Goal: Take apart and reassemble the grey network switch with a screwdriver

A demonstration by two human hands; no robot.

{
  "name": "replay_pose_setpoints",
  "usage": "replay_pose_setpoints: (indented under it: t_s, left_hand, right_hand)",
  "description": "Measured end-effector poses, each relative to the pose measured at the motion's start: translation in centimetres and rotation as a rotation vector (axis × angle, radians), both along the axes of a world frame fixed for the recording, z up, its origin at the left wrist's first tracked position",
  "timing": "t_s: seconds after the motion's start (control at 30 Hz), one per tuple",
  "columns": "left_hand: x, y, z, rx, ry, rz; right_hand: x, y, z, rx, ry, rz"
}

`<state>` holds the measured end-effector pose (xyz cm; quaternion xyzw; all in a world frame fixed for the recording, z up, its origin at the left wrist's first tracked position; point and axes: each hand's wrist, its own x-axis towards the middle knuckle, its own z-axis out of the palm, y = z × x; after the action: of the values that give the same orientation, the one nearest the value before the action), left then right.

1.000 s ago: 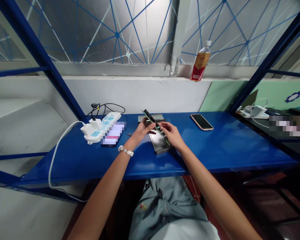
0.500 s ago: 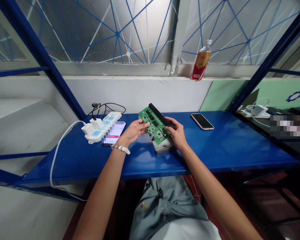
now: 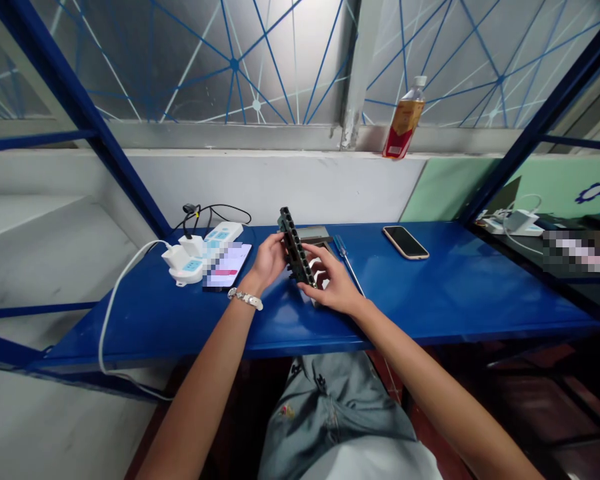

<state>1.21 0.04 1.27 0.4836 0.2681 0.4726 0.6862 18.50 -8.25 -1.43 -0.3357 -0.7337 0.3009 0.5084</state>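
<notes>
A circuit board (image 3: 297,252) is held between my two hands above the blue table, turned on edge so that its long black connector strip faces up toward me. My left hand (image 3: 269,262) grips its left side, with some fingers hidden behind it. My right hand (image 3: 333,280) pinches the near right edge, thumb at the lower corner and fingers curled along the side. Under and behind the board lies a grey metal casing (image 3: 314,233), partly covered by the board and my right hand. Just right of it rests a screwdriver (image 3: 349,264), its handle pointing away from me.
To the left, a white power strip (image 3: 187,270) with plugs and cables sits beside a phone with a lit screen (image 3: 230,265). Another phone (image 3: 405,243) lies to the right on the blue table (image 3: 455,293). A drink bottle (image 3: 404,123) stands on the window ledge.
The board has turned from showing its green component face to standing on edge, and shifted slightly left. My right hand moved left with it, uncovering the casing's far part and the screwdriver.
</notes>
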Motion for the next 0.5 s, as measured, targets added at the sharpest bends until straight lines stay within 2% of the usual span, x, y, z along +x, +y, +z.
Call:
replay_pose_setpoints:
  t_s: [0.27,0.5]
  left_hand:
    - [0.38,-0.83,-0.06,-0.043,-0.058,0.047]
    - [0.29,-0.69,-0.13,-0.017,-0.1,0.03]
  right_hand:
    - [-0.45,-0.59,0.4,0.153,-0.158,0.007]
    - [-0.58,-0.9,0.53,0.185,-0.207,-0.008]
